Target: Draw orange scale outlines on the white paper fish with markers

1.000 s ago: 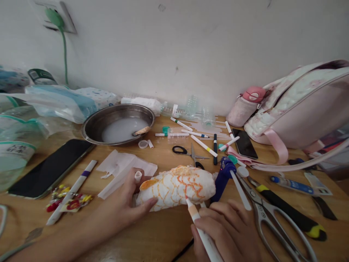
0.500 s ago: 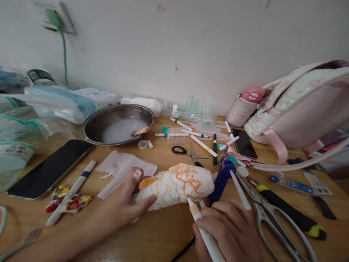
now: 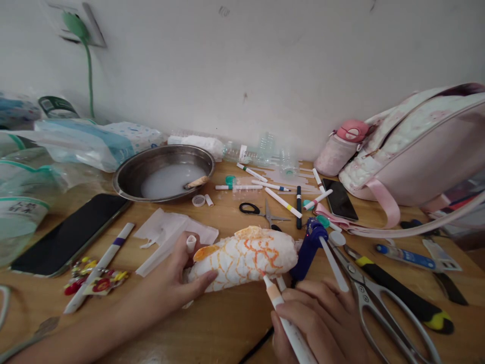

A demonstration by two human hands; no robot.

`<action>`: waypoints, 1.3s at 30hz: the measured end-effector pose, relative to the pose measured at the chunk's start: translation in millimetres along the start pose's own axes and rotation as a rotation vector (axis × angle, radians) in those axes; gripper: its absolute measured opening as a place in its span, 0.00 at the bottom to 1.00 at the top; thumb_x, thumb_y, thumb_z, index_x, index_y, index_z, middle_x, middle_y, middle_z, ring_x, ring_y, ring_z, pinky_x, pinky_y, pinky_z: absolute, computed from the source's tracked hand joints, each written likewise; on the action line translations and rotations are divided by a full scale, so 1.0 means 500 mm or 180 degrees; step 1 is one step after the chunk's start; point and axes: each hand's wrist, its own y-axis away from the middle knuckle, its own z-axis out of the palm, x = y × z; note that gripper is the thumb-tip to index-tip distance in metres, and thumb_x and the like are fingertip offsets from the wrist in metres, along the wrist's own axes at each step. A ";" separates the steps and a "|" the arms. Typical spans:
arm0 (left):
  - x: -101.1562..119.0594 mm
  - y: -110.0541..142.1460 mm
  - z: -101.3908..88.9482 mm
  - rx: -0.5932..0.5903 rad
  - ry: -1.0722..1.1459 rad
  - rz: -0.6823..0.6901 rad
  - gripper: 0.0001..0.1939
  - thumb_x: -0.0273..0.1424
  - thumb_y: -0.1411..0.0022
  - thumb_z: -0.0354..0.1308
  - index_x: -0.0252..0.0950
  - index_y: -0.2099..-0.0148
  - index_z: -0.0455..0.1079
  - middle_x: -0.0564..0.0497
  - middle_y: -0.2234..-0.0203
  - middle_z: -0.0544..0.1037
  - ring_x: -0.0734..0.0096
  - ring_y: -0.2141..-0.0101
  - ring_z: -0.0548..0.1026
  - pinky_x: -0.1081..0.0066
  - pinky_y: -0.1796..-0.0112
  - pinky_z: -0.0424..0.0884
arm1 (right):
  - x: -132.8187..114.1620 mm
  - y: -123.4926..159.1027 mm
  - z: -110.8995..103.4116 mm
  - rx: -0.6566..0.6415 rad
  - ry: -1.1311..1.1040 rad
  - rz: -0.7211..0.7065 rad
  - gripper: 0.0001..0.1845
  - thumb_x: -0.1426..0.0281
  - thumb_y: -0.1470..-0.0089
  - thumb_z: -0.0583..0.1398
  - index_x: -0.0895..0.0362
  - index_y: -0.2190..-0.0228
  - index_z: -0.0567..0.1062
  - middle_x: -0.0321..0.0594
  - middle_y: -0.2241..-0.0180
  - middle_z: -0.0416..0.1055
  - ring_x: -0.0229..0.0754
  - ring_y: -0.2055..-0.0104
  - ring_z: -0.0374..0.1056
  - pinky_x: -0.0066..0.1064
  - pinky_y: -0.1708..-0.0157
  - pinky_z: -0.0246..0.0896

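A white paper fish (image 3: 242, 257) with orange scale lines lies on the wooden table (image 3: 227, 323) in front of me. My left hand (image 3: 170, 283) grips its left end, thumb along the lower edge, with a small white pen cap (image 3: 191, 244) at the fingers. My right hand (image 3: 318, 323) is closed round an orange marker (image 3: 282, 316), whose tip touches the fish's lower right edge.
Large scissors (image 3: 379, 298) and a blue glue gun (image 3: 308, 247) lie right of the fish. Behind are small scissors (image 3: 265, 215), several markers, a metal bowl (image 3: 162, 172), two phones, tissue sheets (image 3: 170, 235), plastic bags at left, and a pink backpack (image 3: 420, 146) at right.
The fish has rolled slightly, so its lower side faces me more. The marker tip has slid a little right and down along the fish's edge.
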 end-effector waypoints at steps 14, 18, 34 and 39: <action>0.006 -0.002 -0.002 -0.0168 -0.0154 -0.0106 0.23 0.55 0.41 0.49 0.41 0.59 0.56 0.53 0.69 0.70 0.62 0.68 0.73 0.63 0.66 0.75 | 0.005 0.002 -0.003 0.0020 -0.0040 0.0000 0.08 0.82 0.46 0.58 0.57 0.72 0.70 0.31 0.78 0.76 0.36 0.75 0.71 0.34 0.66 0.56; 0.000 0.002 0.000 -0.0215 -0.0101 -0.0123 0.24 0.56 0.41 0.50 0.42 0.58 0.55 0.53 0.68 0.70 0.62 0.66 0.74 0.62 0.64 0.75 | 0.007 0.001 -0.001 -0.0048 -0.0125 -0.0031 0.07 0.81 0.45 0.59 0.57 0.71 0.70 0.31 0.77 0.76 0.36 0.74 0.72 0.34 0.64 0.57; 0.004 0.002 0.002 -0.0144 -0.0019 -0.0078 0.23 0.56 0.42 0.50 0.42 0.59 0.56 0.53 0.68 0.70 0.62 0.66 0.74 0.63 0.64 0.76 | 0.008 0.010 0.007 -0.0198 -0.0134 -0.0095 0.05 0.78 0.39 0.59 0.57 0.67 0.72 0.31 0.72 0.80 0.37 0.71 0.73 0.36 0.62 0.57; 0.003 0.004 0.003 -0.0176 0.0079 -0.0096 0.22 0.55 0.41 0.52 0.42 0.59 0.56 0.54 0.68 0.71 0.63 0.66 0.75 0.65 0.64 0.76 | 0.006 0.017 0.007 -0.0158 -0.0076 -0.0118 0.06 0.78 0.39 0.58 0.57 0.67 0.72 0.31 0.72 0.80 0.38 0.71 0.72 0.37 0.61 0.57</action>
